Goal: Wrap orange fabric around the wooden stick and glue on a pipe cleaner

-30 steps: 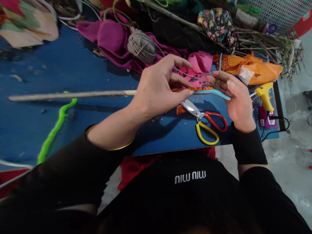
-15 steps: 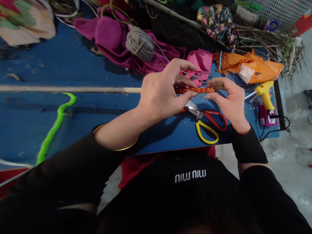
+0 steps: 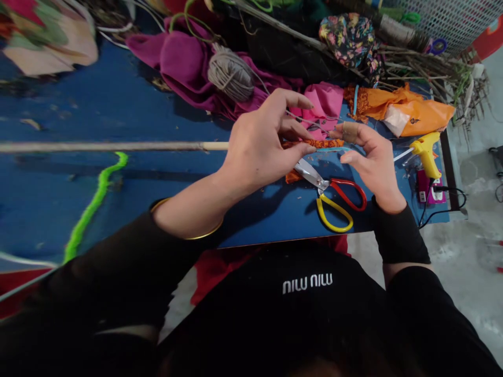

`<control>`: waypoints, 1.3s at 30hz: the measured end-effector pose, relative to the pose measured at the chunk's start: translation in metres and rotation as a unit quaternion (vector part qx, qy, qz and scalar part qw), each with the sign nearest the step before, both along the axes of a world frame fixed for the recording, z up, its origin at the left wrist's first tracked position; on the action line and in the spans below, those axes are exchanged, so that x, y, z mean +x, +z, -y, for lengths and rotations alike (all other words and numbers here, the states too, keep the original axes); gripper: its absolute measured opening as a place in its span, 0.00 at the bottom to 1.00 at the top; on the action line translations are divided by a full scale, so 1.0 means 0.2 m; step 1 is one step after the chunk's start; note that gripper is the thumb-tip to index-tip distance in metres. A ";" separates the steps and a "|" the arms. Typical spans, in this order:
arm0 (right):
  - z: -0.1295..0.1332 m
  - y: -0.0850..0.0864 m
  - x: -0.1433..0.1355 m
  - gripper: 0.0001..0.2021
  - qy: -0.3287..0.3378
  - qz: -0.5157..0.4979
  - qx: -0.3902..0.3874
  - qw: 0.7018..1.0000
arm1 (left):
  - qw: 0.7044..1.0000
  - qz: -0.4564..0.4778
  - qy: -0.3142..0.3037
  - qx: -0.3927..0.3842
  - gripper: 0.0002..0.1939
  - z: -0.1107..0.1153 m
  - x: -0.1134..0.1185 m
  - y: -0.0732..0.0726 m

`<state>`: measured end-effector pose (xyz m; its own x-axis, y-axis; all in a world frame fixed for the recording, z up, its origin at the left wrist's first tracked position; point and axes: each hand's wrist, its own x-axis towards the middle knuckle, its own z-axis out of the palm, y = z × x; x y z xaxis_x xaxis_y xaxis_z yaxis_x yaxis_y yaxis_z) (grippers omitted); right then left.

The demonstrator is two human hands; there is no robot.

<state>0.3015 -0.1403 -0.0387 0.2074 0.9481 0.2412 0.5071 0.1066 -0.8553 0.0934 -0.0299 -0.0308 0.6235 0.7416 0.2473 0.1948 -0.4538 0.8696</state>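
My left hand (image 3: 255,141) is closed around a long thin stick (image 3: 157,147) lying level across the view. Patterned orange cloth (image 3: 326,143) covers the stick's right end and shows past my left fingertips. Along the cloth's lower edge runs a light blue strip (image 3: 334,150). At that end is my right hand (image 3: 371,157), thumb and forefinger apart; its forefinger, wearing a tan band, is close to or touching the cloth. Grey yarn strands pass behind my fingers from a yarn ball (image 3: 231,73). Scissors (image 3: 323,184) with red and yellow handles lie open below my hands.
Purple cloth (image 3: 181,63), pink cloth (image 3: 324,99) and an orange cloth bundle (image 3: 416,110) lie along the back. A yellow glue gun (image 3: 428,152) and purple power strip (image 3: 430,188) are at right. A green fuzzy strip (image 3: 90,209) lies at left. Twigs (image 3: 424,68) stick out at back right.
My right thumb and forefinger have parted, and the thumb has drawn back from the cloth-covered end. More of the light blue strip shows. The view has shifted slightly.
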 end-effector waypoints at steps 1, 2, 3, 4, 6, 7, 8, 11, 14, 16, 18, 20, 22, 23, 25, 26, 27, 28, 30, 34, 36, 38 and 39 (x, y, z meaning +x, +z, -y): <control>0.00 0.00 0.01 0.27 0.001 -0.005 0.002 1.000 | 1.000 -0.009 0.005 0.007 0.26 0.00 0.00 0.00; 0.00 0.01 0.01 0.28 -0.004 -0.004 0.007 1.000 | 1.000 -0.018 0.010 0.014 0.26 0.00 0.00 0.00; 0.00 0.01 0.01 0.29 -0.011 0.003 0.013 1.000 | 0.999 -0.026 0.012 0.020 0.26 0.00 0.00 0.00; 0.01 0.01 0.01 0.29 -0.018 0.016 0.019 1.000 | 0.999 -0.032 0.015 0.027 0.26 0.00 0.00 0.00; 0.01 0.01 0.00 0.27 -0.021 0.058 0.022 0.998 | 0.998 -0.043 0.017 0.044 0.26 0.01 0.00 0.00; 0.01 0.01 -0.01 0.24 -0.018 0.082 0.018 0.996 | 0.997 -0.049 0.016 0.055 0.26 0.02 0.00 0.00; 0.00 0.01 -0.01 0.22 -0.014 0.103 0.013 0.994 | 0.996 -0.055 0.014 0.066 0.27 0.03 0.00 0.00; 0.00 -0.01 -0.03 0.15 -0.011 0.134 0.003 0.991 | 0.994 -0.070 0.007 0.085 0.26 0.04 0.00 -0.01; -0.01 -0.04 -0.05 0.11 -0.018 0.128 0.006 0.992 | 0.993 -0.089 0.002 0.073 0.25 0.05 0.01 -0.02; -0.01 -0.05 -0.06 0.10 -0.026 0.127 0.006 0.992 | 0.994 -0.090 0.004 0.060 0.26 0.04 0.02 -0.03; -0.01 -0.06 -0.06 0.10 -0.027 0.124 0.007 0.992 | 0.995 -0.083 0.009 0.052 0.26 0.03 0.02 -0.04; -0.01 -0.05 -0.05 0.12 -0.019 0.111 0.010 0.994 | 0.995 -0.084 0.011 0.049 0.27 0.01 0.02 -0.04; -0.01 -0.04 -0.04 0.16 -0.014 0.092 0.017 0.996 | 0.994 -0.096 0.012 0.054 0.27 0.00 0.02 -0.03; -0.01 -0.04 -0.03 0.18 -0.018 0.086 0.023 0.996 | 0.993 -0.101 0.012 0.059 0.27 0.00 0.02 -0.03; 0.00 -0.03 -0.01 0.20 -0.027 0.091 0.038 0.995 | 0.991 -0.104 0.012 0.077 0.27 0.00 0.02 -0.02; 0.00 -0.03 -0.01 0.20 -0.026 0.105 0.044 0.993 | 0.991 -0.104 0.011 0.086 0.27 0.01 0.02 -0.02; 0.00 -0.03 0.00 0.20 -0.020 0.126 0.046 0.991 | 0.990 -0.104 0.011 0.094 0.27 0.01 0.02 -0.02; 0.00 -0.03 0.01 0.20 -0.009 0.152 0.042 0.987 | 0.989 -0.106 0.012 0.101 0.27 0.02 0.02 -0.01; -0.01 -0.03 0.01 0.18 0.012 0.199 0.023 0.980 | 0.987 -0.123 0.011 0.108 0.27 0.04 0.01 0.00; -0.02 -0.04 0.01 0.11 0.036 0.225 -0.012 0.974 | 0.981 -0.159 0.002 0.110 0.28 0.04 0.01 0.01; -0.02 -0.04 0.00 0.08 0.038 0.196 -0.017 0.980 | 0.980 -0.162 -0.009 0.113 0.30 0.02 0.01 0.01; -0.02 -0.04 0.00 0.07 0.028 0.146 -0.023 0.989 | 0.980 -0.159 -0.027 0.115 0.31 0.00 0.01 0.00; -0.02 -0.04 -0.01 0.07 0.020 0.115 -0.029 0.993 | 0.980 -0.156 -0.036 0.116 0.32 -0.02 0.01 0.00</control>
<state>0.2999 -0.1362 -0.0463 0.1153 0.9681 0.2224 0.6857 0.0844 -0.7230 0.0957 -0.0259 -0.0316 0.7446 0.6393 0.1920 0.3953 -0.6541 0.6449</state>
